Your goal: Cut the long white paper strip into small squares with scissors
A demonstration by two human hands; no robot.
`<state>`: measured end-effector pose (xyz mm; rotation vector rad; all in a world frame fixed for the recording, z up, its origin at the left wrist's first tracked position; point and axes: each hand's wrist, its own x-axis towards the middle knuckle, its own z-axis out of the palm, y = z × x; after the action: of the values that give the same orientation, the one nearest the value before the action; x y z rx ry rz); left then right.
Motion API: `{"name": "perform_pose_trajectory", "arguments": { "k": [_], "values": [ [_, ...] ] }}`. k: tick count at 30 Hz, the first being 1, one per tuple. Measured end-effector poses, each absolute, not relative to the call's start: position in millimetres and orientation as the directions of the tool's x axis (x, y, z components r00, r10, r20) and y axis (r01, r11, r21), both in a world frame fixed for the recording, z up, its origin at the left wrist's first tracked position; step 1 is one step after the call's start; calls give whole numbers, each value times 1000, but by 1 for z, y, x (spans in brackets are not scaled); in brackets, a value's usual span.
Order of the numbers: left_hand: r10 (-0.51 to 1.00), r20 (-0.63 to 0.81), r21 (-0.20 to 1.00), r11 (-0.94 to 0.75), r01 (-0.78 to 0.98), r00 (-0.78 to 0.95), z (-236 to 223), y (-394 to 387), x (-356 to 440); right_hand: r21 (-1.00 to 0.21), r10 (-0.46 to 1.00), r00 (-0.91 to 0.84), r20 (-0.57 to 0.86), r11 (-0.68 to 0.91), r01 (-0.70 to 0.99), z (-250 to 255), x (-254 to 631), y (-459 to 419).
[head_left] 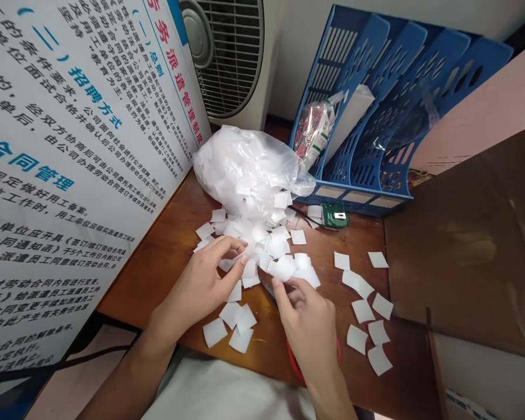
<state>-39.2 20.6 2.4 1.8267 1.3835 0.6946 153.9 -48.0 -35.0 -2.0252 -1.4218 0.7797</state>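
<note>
A heap of small white square pads (262, 239) spills from a clear plastic bag (245, 169) onto the brown wooden table (157, 262). My left hand (205, 280) rests on the heap's near edge, thumb and fingers pinched on one white square. My right hand (304, 318) is just right of it, fingers curled, pinching a white square (284, 269) at its fingertips. Something red shows under my right wrist, mostly hidden. More loose squares (367, 315) lie in a scattered column to the right, and a few lie near the front edge (230, 329).
A large white board with blue and black printed text (70, 163) leans along the left. A blue file rack (385, 99) holding packets stands at the back right, a small green device (335, 216) before it. A white fan (231, 58) is behind. A brown panel (464, 245) rises on the right.
</note>
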Motion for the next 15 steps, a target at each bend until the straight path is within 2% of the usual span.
{"name": "perform_pose_trajectory", "arguments": {
  "k": [3,6,8,11,15],
  "values": [
    [964,9,788,-170,592,264,5,22,-41,-760,945,309,-112,-282,586,-40,152,-41],
    [961,17,809,-176,561,277,6,21,-43,-875,913,344,-220,-341,345,-39,155,-40],
    [944,-34,862,-139,487,329,8,19,-42,-919,893,339,-297,-364,153,-38,158,-42],
    [879,-119,948,-37,315,462,8,15,-36,-948,888,334,-315,-309,-71,-40,160,-46],
    [832,-138,988,76,135,537,2,11,-18,-947,889,343,-302,-239,-214,-48,157,-51]
  ]
}}
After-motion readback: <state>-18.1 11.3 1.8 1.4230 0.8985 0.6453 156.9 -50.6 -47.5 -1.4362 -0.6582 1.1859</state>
